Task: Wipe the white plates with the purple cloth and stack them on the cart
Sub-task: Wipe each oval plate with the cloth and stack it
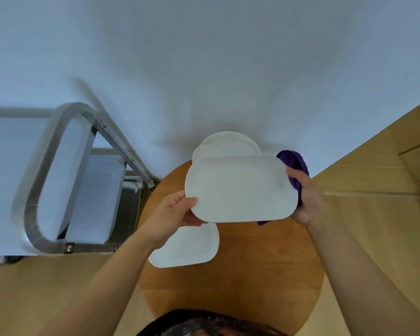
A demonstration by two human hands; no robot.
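Observation:
I hold a white oblong plate (240, 187) in the air above a round wooden table (252, 275). My left hand (172, 214) grips its left edge, thumb on top. My right hand (306, 197) holds the plate's right edge together with the purple cloth (296, 166), which bunches behind and under the plate. Behind the held plate, a stack of white plates (226, 144) sits at the table's far side. One more white plate (189, 248) lies on the table below my left wrist.
A metal cart (46, 180) with a tubular steel handle and pale shelves stands to the left of the table against the white wall. Wooden floor runs on both sides. A wooden panel rises at the right.

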